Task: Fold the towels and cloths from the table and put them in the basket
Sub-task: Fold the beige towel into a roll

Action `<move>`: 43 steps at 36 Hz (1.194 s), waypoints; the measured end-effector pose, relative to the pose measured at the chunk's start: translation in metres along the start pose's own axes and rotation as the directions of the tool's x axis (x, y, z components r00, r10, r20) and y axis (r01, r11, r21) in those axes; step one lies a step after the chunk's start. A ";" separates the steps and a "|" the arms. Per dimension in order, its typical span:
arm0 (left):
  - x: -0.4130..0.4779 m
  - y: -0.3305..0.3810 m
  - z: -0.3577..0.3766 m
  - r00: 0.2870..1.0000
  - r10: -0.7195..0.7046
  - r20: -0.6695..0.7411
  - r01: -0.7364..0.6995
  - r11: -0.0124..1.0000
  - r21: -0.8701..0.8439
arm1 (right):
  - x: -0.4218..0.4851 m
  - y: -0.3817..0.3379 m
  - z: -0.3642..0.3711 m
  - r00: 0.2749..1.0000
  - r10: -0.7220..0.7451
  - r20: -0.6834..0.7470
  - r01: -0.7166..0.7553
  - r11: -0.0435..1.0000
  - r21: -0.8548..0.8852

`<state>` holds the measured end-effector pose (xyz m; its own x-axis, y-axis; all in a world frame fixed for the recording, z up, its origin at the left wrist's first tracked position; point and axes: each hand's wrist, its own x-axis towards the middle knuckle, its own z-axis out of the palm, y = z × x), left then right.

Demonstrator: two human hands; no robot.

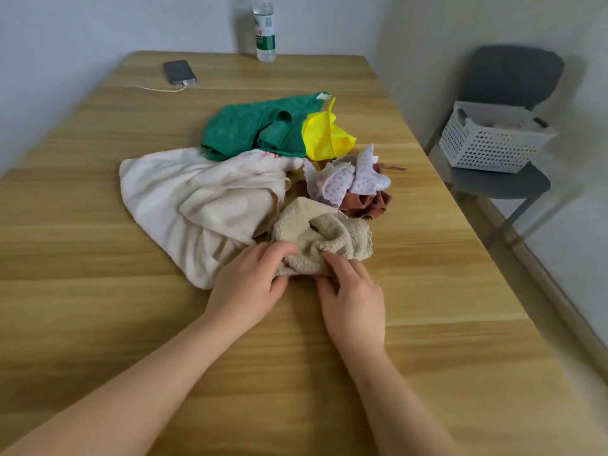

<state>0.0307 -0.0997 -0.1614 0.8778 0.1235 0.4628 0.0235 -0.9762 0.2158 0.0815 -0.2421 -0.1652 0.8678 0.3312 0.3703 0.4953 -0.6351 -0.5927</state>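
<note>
A beige terry cloth (324,238), thick and nubbly, is lying bunched in a soft lump near the middle of the wooden desk (131,324), at the near edge of the pile. It is sitting slightly wider than deep, so its long axis is running roughly left to right, though the crumpling is blurring any clear direction. The two hands are both gripping its near edge: the left hand (250,287) is curling its fingers over the left corner, and the right hand (353,297) is pinching the right corner between thumb and fingers. Six cloths are lying on the desk in all. A large, smooth cream towel (197,205) is spreading out to the left, touching the beige one. Behind are sitting a plush green towel (250,126), a shiny yellow cloth (324,136), a thin white dotted cloth (348,179) and, under that, a rust-brown cloth (368,204). One white perforated plastic basket (490,149) is resting on a grey chair (510,74) beside the desk, to the right. At the far end are lying one phone (179,72) with a cable (158,89), and one clear bottle (265,31) is standing upright.
</note>
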 end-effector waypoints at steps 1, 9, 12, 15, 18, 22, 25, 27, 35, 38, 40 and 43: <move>-0.004 0.001 0.000 0.999 0.011 -0.036 -0.011 1.000 0.009 | -0.002 -0.001 -0.001 1.000 0.008 -0.001 -0.008 0.999 0.033; -0.063 0.044 -0.026 0.967 -0.177 -0.182 0.132 0.963 -0.233 | -0.055 -0.020 -0.022 0.988 0.086 -0.125 -0.039 0.941 0.335; -0.091 0.055 -0.038 0.957 -0.246 -0.154 0.191 0.933 -0.304 | -0.090 -0.033 -0.033 0.982 0.121 -0.142 -0.071 0.945 0.319; -0.119 0.058 -0.049 0.947 -0.310 -0.090 0.248 0.877 -0.413 | -0.124 -0.044 -0.046 0.983 0.178 -0.056 -0.152 0.937 0.316; -0.141 0.058 -0.059 0.926 -0.376 -0.025 0.320 0.821 -0.472 | -0.154 -0.050 -0.055 0.983 0.177 0.048 -0.184 0.953 0.241; -0.159 0.056 -0.071 0.915 -0.401 0.034 0.361 0.780 -0.511 | -0.179 -0.058 -0.068 0.969 0.230 0.086 -0.245 0.934 0.261; -0.166 0.057 -0.075 0.930 -0.366 0.041 0.339 0.809 -0.479 | -0.187 -0.059 -0.073 0.955 0.284 0.081 -0.295 0.903 0.311; -0.167 0.057 -0.075 0.928 -0.369 0.052 0.347 0.806 -0.479 | -0.187 -0.059 -0.073 0.943 0.324 0.072 -0.327 0.868 0.373; -0.144 0.054 -0.070 0.908 -0.413 0.075 0.372 0.708 -0.600 | -0.172 -0.052 -0.077 0.898 0.421 0.131 -0.411 0.693 0.592; -0.138 0.048 -0.066 0.876 -0.478 0.063 0.387 0.619 -0.684 | -0.155 -0.048 -0.078 0.860 0.497 0.118 -0.448 0.624 0.640; -0.134 0.042 -0.064 0.828 -0.559 0.048 0.393 0.518 -0.760 | -0.144 -0.044 -0.074 0.858 0.508 0.079 -0.440 0.645 0.625; -0.123 0.033 -0.061 0.779 -0.627 0.036 0.424 0.483 -0.766 | -0.132 -0.041 -0.063 0.915 0.401 0.030 -0.348 0.753 0.558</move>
<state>-0.1059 -0.1363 -0.1592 0.6860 0.7013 0.1941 0.0172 -0.2823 0.9592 -0.0561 -0.3039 -0.1447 0.9944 0.0691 0.0801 0.0926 -0.2038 -0.9746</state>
